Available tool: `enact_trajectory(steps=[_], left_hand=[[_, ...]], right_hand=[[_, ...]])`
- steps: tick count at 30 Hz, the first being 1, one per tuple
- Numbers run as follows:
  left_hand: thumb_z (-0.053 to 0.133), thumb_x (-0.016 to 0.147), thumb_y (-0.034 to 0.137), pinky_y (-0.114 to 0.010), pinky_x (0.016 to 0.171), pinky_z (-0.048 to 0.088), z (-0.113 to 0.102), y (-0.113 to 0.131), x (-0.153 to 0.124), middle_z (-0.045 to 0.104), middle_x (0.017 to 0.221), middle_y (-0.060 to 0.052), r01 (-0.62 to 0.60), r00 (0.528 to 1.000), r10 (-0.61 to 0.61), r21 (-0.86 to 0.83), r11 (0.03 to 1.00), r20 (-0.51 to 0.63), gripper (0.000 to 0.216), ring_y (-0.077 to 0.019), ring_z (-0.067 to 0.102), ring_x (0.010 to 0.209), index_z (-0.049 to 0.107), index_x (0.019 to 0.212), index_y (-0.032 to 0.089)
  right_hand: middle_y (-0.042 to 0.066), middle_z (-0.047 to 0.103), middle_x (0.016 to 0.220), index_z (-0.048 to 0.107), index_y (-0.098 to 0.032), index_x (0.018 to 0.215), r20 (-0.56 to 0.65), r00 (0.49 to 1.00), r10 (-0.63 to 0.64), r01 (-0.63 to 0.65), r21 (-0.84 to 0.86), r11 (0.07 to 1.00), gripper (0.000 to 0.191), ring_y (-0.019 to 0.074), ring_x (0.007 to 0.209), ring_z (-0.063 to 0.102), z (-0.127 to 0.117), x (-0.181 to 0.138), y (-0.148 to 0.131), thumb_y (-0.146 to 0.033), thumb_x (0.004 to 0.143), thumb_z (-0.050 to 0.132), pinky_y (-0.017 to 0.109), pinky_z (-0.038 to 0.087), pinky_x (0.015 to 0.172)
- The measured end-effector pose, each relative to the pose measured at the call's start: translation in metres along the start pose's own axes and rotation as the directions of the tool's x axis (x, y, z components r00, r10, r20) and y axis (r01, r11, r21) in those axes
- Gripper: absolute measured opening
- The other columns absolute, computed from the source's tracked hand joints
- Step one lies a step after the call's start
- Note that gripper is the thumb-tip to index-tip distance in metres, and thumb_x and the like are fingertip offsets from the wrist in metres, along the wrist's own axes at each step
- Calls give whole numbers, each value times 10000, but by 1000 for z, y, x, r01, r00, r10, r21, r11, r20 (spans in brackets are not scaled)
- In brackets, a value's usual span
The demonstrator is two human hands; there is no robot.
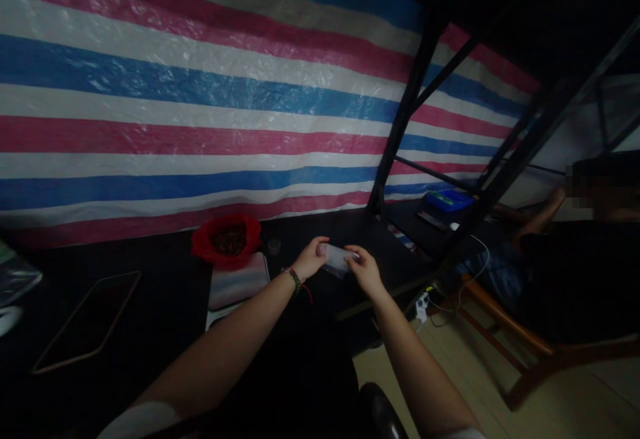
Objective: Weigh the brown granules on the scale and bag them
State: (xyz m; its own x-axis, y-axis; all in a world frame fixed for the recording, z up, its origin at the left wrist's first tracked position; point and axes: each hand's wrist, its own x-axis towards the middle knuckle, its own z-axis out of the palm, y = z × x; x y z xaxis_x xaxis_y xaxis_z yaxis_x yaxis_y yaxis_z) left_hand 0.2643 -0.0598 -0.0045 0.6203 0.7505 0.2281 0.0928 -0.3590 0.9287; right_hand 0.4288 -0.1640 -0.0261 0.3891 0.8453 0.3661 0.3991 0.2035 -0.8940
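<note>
Between my two hands is a small clear plastic bag (336, 259), held just above the black table. My left hand (311, 258), with a green beaded bracelet on its wrist, pinches the bag's left end. At the other end, my right hand (365, 269) grips it between thumb and fingers. The bag looks whitish and see-through; what it contains, if anything, I cannot make out. Left of my left hand are a small clear cup (274, 246) and a flat silver-grey device (240, 282) that lies on the table.
A red bag-lined bowl (200, 242) of small brown pieces stands by the striped sheet wall (200, 125). A tablet (90, 322) lies at left. To the right are a black metal frame (407, 102), a blue tray (450, 200), a power strip (423, 307) and a seated person (580, 279).
</note>
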Motion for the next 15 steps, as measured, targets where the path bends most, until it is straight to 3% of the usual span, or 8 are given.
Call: enact_trajectory(steps=[3, 7, 11, 13, 15], left_hand=[[571, 614, 14, -232, 738, 463, 6, -6, -18, 560, 1086, -67, 66, 997, -70, -91, 994, -38, 740, -134, 574, 857, 381, 1311, 171], [586, 608, 13, -202, 661, 462, 10, -9, -31, 504, 1214, -99, 193, 980, -196, -95, 977, -26, 910, -126, 580, 830, 191, 1408, 187], [558, 660, 15, -199, 658, 454, 11, -8, -32, 554, 1141, -97, 231, 972, -231, -4, 973, -36, 906, -136, 583, 810, 104, 1433, 148], [558, 673, 26, -214, 693, 460, 13, -8, -32, 575, 1082, -82, 210, 976, -206, 51, 976, -64, 863, -144, 580, 817, 155, 1428, 138], [575, 695, 66, -242, 770, 466, 14, -9, -31, 574, 1064, -71, 144, 982, -137, 51, 988, -130, 802, -152, 576, 867, 225, 1411, 152]], right_hand=[[80, 640, 1047, 622, -181, 1039, -37, 999, -38, 37, -20, 999, 313, 215, 957, 597, 6, -20, 1, -284, 746, 582, 350, 465, 863], [101, 560, 1233, 434, -205, 1316, 20, 1000, -13, 14, -93, 996, 670, 231, 1071, 565, 12, -37, 6, -255, 683, 647, 375, 435, 935], [115, 548, 1248, 204, -213, 1443, 89, 994, 56, -37, -204, 978, 933, 229, 1036, 584, 14, -41, 0, -212, 636, 673, 372, 453, 907], [116, 512, 1301, 233, -215, 1435, 94, 995, 33, -10, -238, 971, 908, 236, 1087, 559, 14, -39, -4, -184, 632, 654, 373, 438, 930], [106, 514, 1307, 368, -212, 1372, 72, 997, -11, 27, -231, 973, 733, 230, 1116, 545, 15, -37, -5, -173, 674, 589, 371, 424, 950]])
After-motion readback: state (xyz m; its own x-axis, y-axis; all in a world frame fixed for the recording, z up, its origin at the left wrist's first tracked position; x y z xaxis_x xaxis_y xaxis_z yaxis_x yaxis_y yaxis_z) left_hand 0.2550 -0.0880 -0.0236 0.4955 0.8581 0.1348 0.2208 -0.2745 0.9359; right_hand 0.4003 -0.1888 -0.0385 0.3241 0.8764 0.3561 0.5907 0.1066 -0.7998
